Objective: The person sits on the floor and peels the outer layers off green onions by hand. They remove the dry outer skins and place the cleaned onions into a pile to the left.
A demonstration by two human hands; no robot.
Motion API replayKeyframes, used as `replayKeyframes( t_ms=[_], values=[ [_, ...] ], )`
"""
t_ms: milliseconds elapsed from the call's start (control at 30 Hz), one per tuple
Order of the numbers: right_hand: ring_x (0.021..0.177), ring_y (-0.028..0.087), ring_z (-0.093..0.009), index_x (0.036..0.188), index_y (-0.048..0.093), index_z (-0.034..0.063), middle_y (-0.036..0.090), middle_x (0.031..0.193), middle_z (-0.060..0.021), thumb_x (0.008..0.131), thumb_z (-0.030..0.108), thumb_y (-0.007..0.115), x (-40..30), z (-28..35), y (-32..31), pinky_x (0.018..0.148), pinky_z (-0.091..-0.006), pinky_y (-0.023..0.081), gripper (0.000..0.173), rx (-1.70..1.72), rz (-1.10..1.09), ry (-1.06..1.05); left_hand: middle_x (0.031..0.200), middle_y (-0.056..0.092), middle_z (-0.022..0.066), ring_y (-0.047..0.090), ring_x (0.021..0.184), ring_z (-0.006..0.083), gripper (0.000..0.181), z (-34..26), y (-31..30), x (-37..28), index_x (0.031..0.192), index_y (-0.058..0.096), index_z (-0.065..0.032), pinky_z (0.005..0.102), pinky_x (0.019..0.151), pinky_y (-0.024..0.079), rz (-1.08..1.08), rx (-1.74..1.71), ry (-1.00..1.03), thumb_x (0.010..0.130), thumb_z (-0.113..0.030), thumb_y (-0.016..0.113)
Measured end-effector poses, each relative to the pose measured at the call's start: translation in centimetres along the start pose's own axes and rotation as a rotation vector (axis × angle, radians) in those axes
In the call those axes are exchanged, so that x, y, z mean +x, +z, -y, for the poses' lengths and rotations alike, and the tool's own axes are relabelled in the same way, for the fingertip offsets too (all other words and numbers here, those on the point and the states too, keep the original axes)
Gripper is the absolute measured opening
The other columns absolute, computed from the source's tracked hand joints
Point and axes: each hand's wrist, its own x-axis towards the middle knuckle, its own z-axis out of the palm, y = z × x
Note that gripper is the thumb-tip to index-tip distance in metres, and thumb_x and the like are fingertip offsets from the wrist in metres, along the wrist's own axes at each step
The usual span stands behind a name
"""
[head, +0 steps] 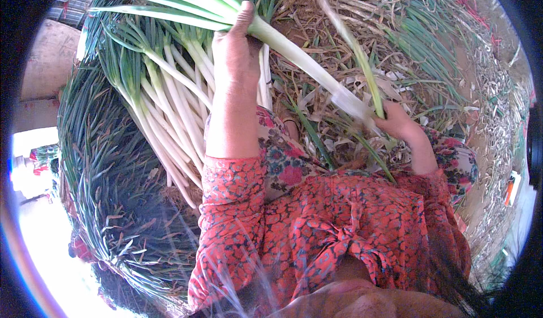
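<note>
My left hand (239, 50) is closed around a large green onion (297, 52) where its green leaves meet the white stalk. The leaves fan out to the upper left, and the stalk slants down to the right. At its blurred lower end, my right hand (394, 122) grips a yellow-green outer leaf (367, 72) that trails upward. Whether the right fingers also touch the stalk cannot be told. Left of my left forearm lie several green onions with bare white stalks (169, 110).
A large heap of green onions (127, 207) with dark leaves fills the left side. Dry peelings (314, 93) cover the ground ahead, between my legs. Unpeeled green onions (360, 4) with roots lie at the top right. An orange-and-white object (511, 188) is at the far right.
</note>
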Motion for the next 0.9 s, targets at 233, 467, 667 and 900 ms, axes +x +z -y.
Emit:
replayKeyframes(
  t_ms=[233, 467, 667, 900],
  values=[
    [0.103, 0.052, -0.037, 0.113, 0.049, -0.0006, 0.054, 0.109, -0.024, 0.074, 0.019, 0.063, -0.7, -5.7, 0.1, 0.086, -0.0398, 0.043, 0.046, -0.482, -0.137, 0.3, 0.072, 0.051, 0.007, 0.053, 0.064, 0.0212, 0.022, -0.9, -1.0, 0.4, 0.089, 0.05, -0.0027, 0.0347, 0.061, 0.047, 0.022, -0.066, 0.023, 0.079, -0.016, 0.065],
    [0.103, 0.052, -0.035, 0.12, 0.043, 0.0009, 0.053, 0.11, -0.022, 0.077, 0.024, 0.066, 3.1, 9.0, 1.3, 0.09, -0.0383, 0.041, 0.054, 0.038, -0.393, -0.578, 0.074, 0.049, 0.0088, 0.051, 0.066, 0.0211, 0.022, -0.1, 0.7, -1.4, 0.093, 0.047, -0.0021, 0.0335, 0.062, 0.044, 0.282, -0.014, 0.011, 0.077, -0.009, 0.061],
    [0.088, 0.059, -0.021, 0.122, 0.044, -0.0015, 0.059, 0.1, -0.0167, 0.087, 0.018, 0.054, 5.0, 13.3, 3.4, 0.079, -0.0315, 0.045, 0.041, 0.263, -0.24, -0.672, 0.09, 0.052, 0.0156, 0.052, 0.076, 0.0269, 0.052, -0.5, 0.5, -2.3, 0.114, 0.041, 0.0023, 0.0411, 0.076, 0.044, 0.439, -0.001, -0.04, 0.064, -0.009, 0.05],
    [0.077, 0.058, -0.039, 0.109, 0.053, 0.0006, 0.058, 0.085, -0.0239, 0.088, 0.016, 0.048, 4.7, 12.8, 4.4, 0.067, -0.0401, 0.047, 0.026, 0.245, -0.345, -0.55, 0.105, 0.053, 0.0205, 0.058, 0.088, 0.028, 0.057, -0.7, 0.7, -3.0, 0.121, 0.036, 0.006, 0.0369, 0.081, 0.047, 0.557, 0.076, -0.023, 0.066, -0.009, 0.038]
  ],
)
